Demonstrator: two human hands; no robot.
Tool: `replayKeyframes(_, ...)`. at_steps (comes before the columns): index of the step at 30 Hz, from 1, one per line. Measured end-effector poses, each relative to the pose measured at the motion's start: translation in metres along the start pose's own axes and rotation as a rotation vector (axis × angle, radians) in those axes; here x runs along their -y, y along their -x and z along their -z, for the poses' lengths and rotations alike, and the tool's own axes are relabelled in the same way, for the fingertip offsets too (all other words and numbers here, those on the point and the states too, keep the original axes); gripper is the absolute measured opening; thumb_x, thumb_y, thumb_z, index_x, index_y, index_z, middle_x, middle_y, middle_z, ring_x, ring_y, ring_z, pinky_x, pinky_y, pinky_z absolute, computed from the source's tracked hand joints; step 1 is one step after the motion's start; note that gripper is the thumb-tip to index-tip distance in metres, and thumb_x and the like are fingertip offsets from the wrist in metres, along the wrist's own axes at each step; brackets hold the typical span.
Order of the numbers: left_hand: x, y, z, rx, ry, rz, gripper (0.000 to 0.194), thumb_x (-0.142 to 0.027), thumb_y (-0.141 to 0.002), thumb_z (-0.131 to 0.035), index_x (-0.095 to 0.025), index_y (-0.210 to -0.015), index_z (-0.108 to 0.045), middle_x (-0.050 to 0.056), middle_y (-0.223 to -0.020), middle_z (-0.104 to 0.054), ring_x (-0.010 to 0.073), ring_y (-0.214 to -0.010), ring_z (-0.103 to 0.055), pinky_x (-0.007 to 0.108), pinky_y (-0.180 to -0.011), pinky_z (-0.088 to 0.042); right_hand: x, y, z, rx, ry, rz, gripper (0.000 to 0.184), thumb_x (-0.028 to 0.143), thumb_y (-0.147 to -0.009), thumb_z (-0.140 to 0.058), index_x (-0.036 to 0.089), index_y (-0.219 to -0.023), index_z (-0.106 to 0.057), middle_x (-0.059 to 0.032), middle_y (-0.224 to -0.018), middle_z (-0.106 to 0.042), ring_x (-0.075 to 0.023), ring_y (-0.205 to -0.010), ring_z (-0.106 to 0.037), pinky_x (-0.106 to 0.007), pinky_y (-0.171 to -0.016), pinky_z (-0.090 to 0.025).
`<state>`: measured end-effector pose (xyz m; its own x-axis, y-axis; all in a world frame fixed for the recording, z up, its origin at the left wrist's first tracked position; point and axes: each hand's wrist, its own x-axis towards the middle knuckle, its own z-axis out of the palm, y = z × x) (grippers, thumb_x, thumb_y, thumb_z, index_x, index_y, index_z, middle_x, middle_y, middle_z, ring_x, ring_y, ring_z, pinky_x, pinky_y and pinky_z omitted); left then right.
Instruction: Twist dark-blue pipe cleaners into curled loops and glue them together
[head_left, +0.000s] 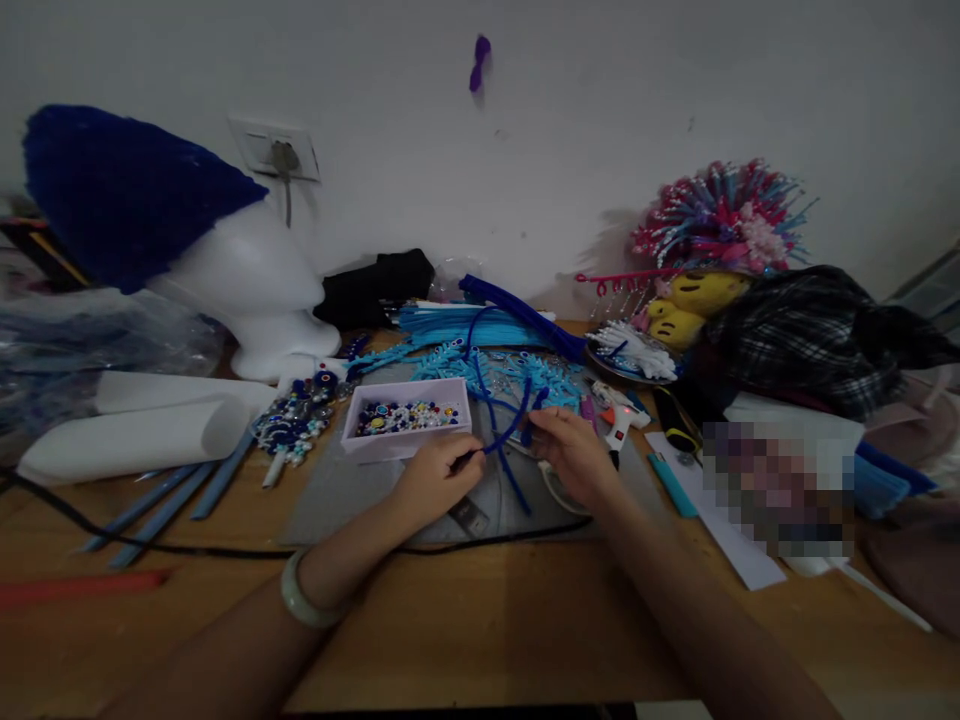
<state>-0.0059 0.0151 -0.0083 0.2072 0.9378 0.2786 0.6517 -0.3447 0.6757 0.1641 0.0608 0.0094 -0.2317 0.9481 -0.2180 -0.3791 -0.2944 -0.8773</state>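
I am holding the left hand [439, 475] over the grey mat [322, 510], its thumb and fingers clamping together on one end of a dark blue pipe cleaner [510, 432], which is curving up between both hands. The right hand [571, 455] is pinching dark blue chenille too; I cannot tell whether its fingertips are gripping that same stem or another. A second blue stem [516, 485] is lying slantwise just below. The lilac box [412, 449] of beads is sitting beyond the left hand, while the hot glue gun [619, 428] is resting beyond the right. Behind, a turquoise pipe-cleaner bundle [465, 325] is lying near the wall.
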Motion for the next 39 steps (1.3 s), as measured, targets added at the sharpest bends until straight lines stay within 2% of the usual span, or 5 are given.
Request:
replayKeyframes(5, -0.001, 0.001, -0.001, 0.014, -0.002, 0.002, 0.021, -0.021, -0.076, -0.038, -0.017, -0.060, -0.051, -0.003, -0.055, -0.046, 0.0107, -0.055, -0.044, 0.023, -0.054, -0.031, -0.005, 0.001, 0.000, -0.070, -0.182, -0.028, 0.030, 0.014, -0.049, -0.074, 0.020, -0.072, -0.054, 0.0061, -0.060, -0.061, -0.0099, -0.059, -0.059, -0.023, -0.058, -0.046)
replayKeyframes(14, -0.003, 0.002, -0.003, 0.064, 0.009, -0.019, 0.021, -0.019, -0.075, -0.038, -0.017, -0.055, -0.044, -0.004, -0.053, -0.041, 0.0098, -0.054, -0.041, 0.022, -0.052, -0.029, -0.010, 0.007, -0.002, -0.026, -0.273, -0.164, 0.015, 0.015, -0.058, -0.069, 0.017, -0.063, -0.056, 0.0050, -0.060, -0.061, -0.0073, -0.058, -0.056, -0.021, -0.061, -0.045)
replayKeyframes(28, 0.003, 0.001, -0.001, 0.138, 0.128, -0.050, 0.019, -0.014, -0.068, -0.039, -0.017, -0.049, -0.037, -0.005, -0.050, -0.034, 0.0084, -0.050, -0.034, 0.023, -0.049, -0.024, -0.002, 0.007, 0.001, -0.012, 0.005, -0.075, 0.020, 0.025, -0.053, -0.074, 0.014, -0.062, -0.060, 0.0054, -0.056, -0.055, -0.0047, -0.048, -0.047, -0.018, -0.045, -0.035)
replayKeyframes(37, -0.010, -0.003, -0.006, -0.132, 1.111, 0.362, 0.022, -0.033, -0.077, -0.044, -0.020, -0.095, -0.046, -0.006, -0.059, -0.045, 0.0051, -0.040, -0.037, 0.021, -0.040, -0.028, -0.001, 0.006, -0.002, -0.064, -0.148, -0.002, 0.016, 0.022, -0.054, -0.074, 0.016, -0.058, -0.059, 0.0045, -0.057, -0.059, -0.0059, -0.052, -0.052, -0.018, -0.048, -0.041)
replayKeyframes(39, -0.015, -0.004, -0.016, -0.130, 1.163, 0.388, 0.029, -0.035, -0.074, -0.051, -0.018, -0.097, -0.046, -0.004, -0.066, -0.050, 0.0054, -0.044, -0.043, 0.020, -0.041, -0.032, -0.003, 0.006, -0.004, -0.064, -0.173, 0.012, 0.015, 0.021, -0.055, -0.073, 0.016, -0.059, -0.059, 0.0049, -0.057, -0.059, -0.0058, -0.053, -0.052, -0.018, -0.049, -0.041)
